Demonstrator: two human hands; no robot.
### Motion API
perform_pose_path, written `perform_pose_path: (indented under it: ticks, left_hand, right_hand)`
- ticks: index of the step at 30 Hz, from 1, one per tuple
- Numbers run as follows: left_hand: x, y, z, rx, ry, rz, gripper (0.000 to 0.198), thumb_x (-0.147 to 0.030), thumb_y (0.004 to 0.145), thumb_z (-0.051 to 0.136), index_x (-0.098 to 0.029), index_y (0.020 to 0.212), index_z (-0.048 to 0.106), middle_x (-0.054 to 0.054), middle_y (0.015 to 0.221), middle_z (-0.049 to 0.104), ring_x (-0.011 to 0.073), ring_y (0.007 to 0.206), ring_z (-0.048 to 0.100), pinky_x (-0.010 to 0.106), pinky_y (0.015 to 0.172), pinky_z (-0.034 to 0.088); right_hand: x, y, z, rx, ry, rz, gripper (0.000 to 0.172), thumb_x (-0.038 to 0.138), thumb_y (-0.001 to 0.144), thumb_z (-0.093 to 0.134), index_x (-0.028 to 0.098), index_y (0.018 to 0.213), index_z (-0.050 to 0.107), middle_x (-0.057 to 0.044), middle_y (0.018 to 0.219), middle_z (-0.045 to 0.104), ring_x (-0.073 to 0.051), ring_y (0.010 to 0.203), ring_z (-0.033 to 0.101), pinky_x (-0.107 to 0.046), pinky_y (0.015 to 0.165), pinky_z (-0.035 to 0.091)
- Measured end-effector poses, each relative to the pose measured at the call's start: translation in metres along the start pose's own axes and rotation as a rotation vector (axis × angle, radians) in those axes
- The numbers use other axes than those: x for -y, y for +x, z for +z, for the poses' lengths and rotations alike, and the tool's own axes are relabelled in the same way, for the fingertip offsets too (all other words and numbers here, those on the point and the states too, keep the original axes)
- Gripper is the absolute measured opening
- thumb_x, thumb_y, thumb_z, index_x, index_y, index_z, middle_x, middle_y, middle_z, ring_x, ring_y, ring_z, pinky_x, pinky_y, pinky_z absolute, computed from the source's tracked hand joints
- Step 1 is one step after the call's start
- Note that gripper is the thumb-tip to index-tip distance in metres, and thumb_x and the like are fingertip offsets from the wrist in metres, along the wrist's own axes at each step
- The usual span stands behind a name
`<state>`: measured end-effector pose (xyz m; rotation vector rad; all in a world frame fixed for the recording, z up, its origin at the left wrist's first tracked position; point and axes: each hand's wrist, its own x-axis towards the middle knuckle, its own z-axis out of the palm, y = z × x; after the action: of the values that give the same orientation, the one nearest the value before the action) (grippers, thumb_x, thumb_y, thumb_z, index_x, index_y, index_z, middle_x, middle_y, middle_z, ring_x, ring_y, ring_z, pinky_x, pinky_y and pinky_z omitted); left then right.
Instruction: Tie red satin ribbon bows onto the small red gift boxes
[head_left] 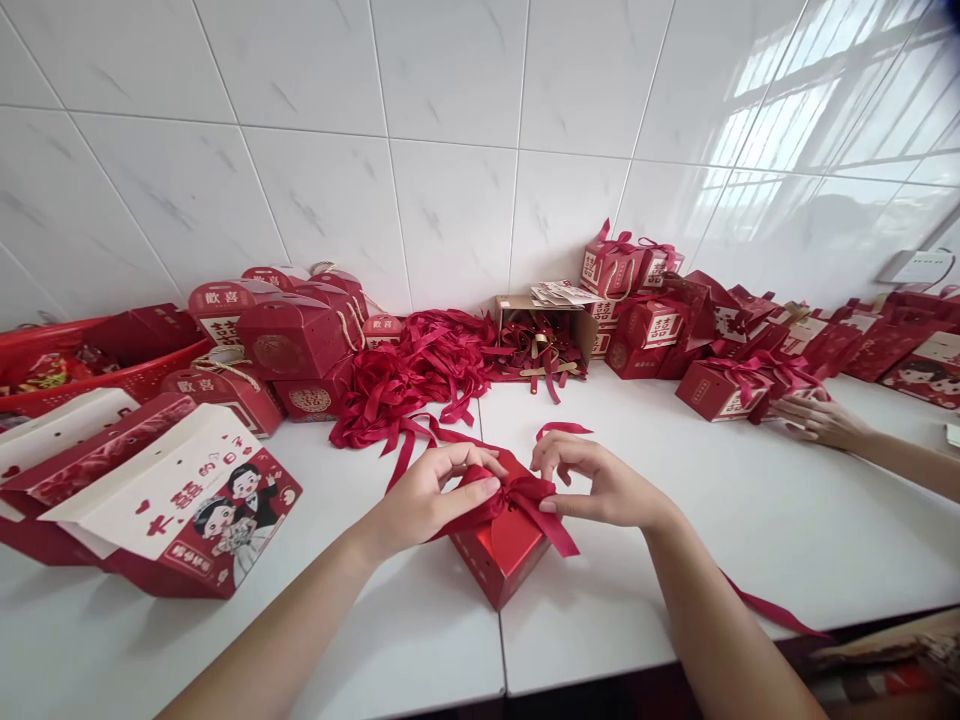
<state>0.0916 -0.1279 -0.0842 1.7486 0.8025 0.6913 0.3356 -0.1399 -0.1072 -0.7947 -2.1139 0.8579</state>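
Observation:
On the white table in front of me sits a red gift box (501,568), one corner turned toward me. A dark red ribbon (517,492) lies tied in a bow across its top. From the left, my left hand (442,492) pinches one loop of the bow between thumb and fingers. My right hand (592,482) grips the loop on the other side, its fingers curled. One ribbon tail hangs over the box's right side. Just behind the box, a heap of loose red ribbons (420,372) spreads over the table.
Unfolded patterned boxes (187,500) stand at left, before stacked boxes (296,335) and a red plastic basket (142,370). A cardboard carton (544,350) holds tags and ribbons at the back. At right, another person's hand (821,420) touches a ribboned box (724,388).

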Motion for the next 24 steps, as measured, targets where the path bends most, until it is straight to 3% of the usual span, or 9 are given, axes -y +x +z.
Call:
perform_pose_path:
  ticks: [4,9,13,20,24]
  left_hand:
    - [0.002,0.001,0.002,0.009,0.015,0.001,0.019,-0.034,0.084,0.06,-0.017,0.077,0.058,0.005,0.104,0.063,0.0202,0.102,0.058,0.03,0.087,0.043]
    - [0.004,0.001,0.002,0.014,-0.015,0.004,0.019,-0.033,0.084,0.06,-0.017,0.074,0.055,0.005,0.108,0.063,0.0176,0.093,0.06,0.03,0.082,0.044]
    - [0.004,0.001,0.002,-0.004,-0.003,0.002,0.022,-0.032,0.084,0.059,-0.017,0.07,0.052,0.005,0.105,0.064,0.0168,0.089,0.06,0.029,0.079,0.045]
    - [-0.003,0.004,0.003,-0.051,0.184,0.04,0.014,-0.03,0.083,0.057,-0.018,0.076,0.06,0.005,0.095,0.066,0.0178,0.086,0.06,0.031,0.078,0.044]
    - [-0.001,0.003,0.003,-0.078,0.183,0.109,0.025,-0.026,0.079,0.062,-0.019,0.062,0.046,0.005,0.1,0.065,0.0182,0.092,0.06,0.029,0.079,0.045]
  right_hand:
    - [-0.001,0.001,0.002,-0.004,0.005,-0.035,0.017,0.025,0.079,0.07,0.021,0.092,0.06,-0.005,0.094,0.057,-0.016,0.085,0.051,-0.028,0.068,0.042]
    - [-0.001,0.001,0.004,-0.062,0.09,-0.046,0.006,0.026,0.08,0.069,0.021,0.082,0.067,-0.004,0.092,0.056,-0.015,0.083,0.053,-0.031,0.076,0.044]
    - [0.001,0.003,0.008,-0.078,0.163,-0.067,0.006,0.025,0.082,0.067,0.021,0.083,0.065,-0.006,0.101,0.057,-0.017,0.092,0.055,-0.035,0.086,0.043]
    - [0.002,0.009,0.014,-0.021,0.152,0.006,0.033,0.036,0.09,0.055,0.017,0.064,0.06,-0.008,0.11,0.055,-0.021,0.101,0.053,-0.041,0.094,0.038]
    - [0.001,0.012,0.015,0.005,0.248,0.022,0.032,0.04,0.089,0.057,0.017,0.069,0.066,-0.009,0.117,0.053,-0.022,0.106,0.053,-0.039,0.094,0.04]
